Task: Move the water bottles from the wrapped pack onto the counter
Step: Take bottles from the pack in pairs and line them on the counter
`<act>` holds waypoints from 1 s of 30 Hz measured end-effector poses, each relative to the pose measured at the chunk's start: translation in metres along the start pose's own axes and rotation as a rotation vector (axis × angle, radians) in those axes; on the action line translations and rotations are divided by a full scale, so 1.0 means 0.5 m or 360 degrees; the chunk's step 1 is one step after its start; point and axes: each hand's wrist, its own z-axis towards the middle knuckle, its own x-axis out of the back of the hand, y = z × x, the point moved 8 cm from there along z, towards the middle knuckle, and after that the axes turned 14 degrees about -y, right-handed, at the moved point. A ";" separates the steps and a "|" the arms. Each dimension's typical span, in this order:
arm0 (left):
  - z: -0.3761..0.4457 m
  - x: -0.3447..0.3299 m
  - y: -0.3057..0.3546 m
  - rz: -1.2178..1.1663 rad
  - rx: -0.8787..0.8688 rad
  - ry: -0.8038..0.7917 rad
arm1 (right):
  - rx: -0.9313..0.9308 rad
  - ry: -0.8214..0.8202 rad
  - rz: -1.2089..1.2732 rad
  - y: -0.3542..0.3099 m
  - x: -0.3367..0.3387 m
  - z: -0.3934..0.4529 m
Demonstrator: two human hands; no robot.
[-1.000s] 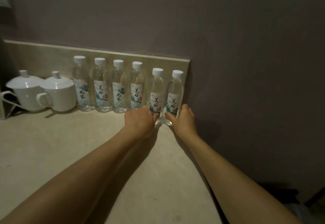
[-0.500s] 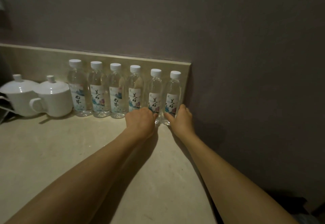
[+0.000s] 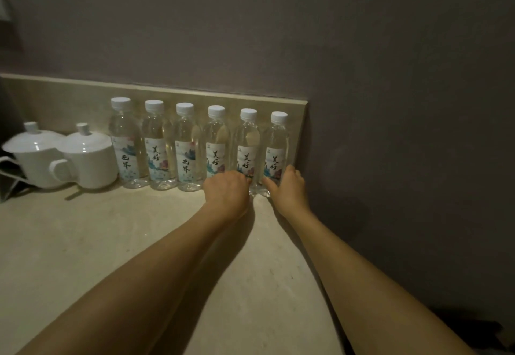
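Observation:
Several clear water bottles with white caps stand upright in a row on the beige counter (image 3: 83, 243), against the low backsplash. My left hand (image 3: 227, 190) grips the base of the second bottle from the right (image 3: 248, 142), its knuckles also covering the foot of the bottle to its left (image 3: 216, 142). My right hand (image 3: 288, 187) holds the base of the rightmost bottle (image 3: 278, 142), thumb in front and fingers round its right side. Both of these bottles stand on the counter. The wrapped pack is out of view.
Two white lidded mugs (image 3: 86, 156) stand left of the row, with a thin wire rack (image 3: 8, 179) at the left edge. A dark wall (image 3: 390, 131) closes the counter on the right, right beside the last bottle.
The two right-hand bottles slid back under my hands toward the backsplash and now line up with the others. Both hands stay on their bottles. My view shifted slightly right.

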 end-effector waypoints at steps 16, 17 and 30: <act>0.010 -0.003 0.003 -0.0044 -0.0057 0.0002 | -0.0004 -0.0023 -0.0009 -0.004 -0.009 0.011; 0.010 -0.003 0.002 -0.0045 -0.0054 0.0004 | -0.0007 -0.0028 -0.0008 -0.003 -0.009 0.011; 0.013 -0.007 -0.002 -0.0148 -0.0039 -0.0024 | -0.0031 -0.0028 -0.0061 -0.002 -0.014 0.020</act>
